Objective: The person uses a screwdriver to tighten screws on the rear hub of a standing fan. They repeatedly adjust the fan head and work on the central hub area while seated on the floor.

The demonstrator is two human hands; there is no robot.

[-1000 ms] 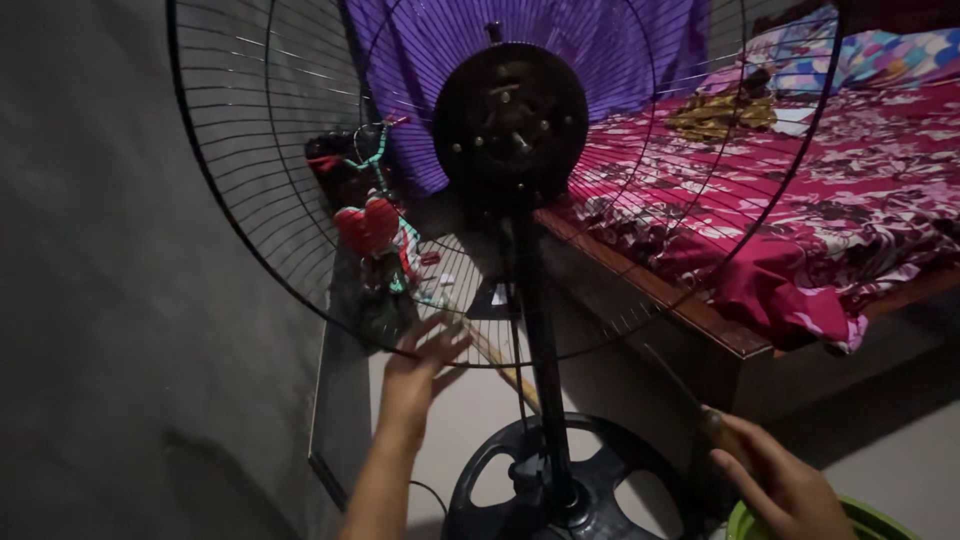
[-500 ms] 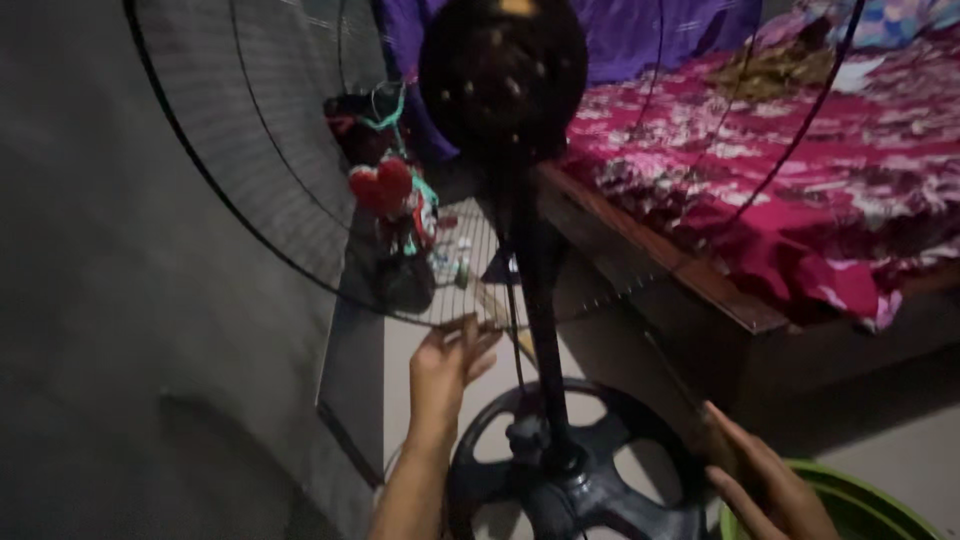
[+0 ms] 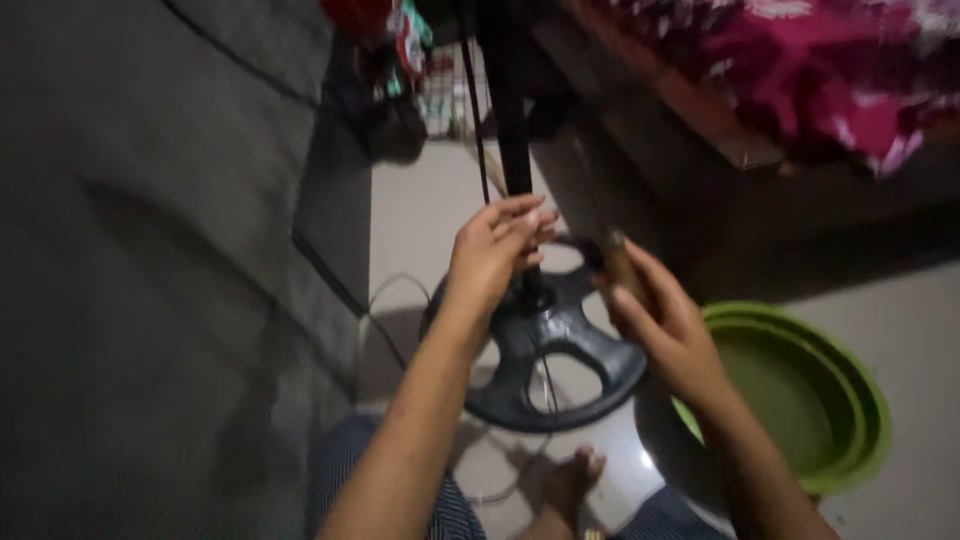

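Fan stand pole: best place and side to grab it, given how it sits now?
Probably the bare black pole just above the round spoked base, where the left hand already touches it. It is slim, upright and round, so fingers can wrap it. Come from the near left side: the bed frame crowds the right, and the right hand holds a stick-like tool.

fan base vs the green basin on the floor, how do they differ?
The round black spoked fan base is dark, flat and cut through with openings; the green plastic basin is bright, deep and solid-walled. The base carries the upright black pole, with the left hand at the pole; the basin looks empty and untouched, beside the right hand. The base lies central, the basin to the right. Both are round and sit on the pale floor.
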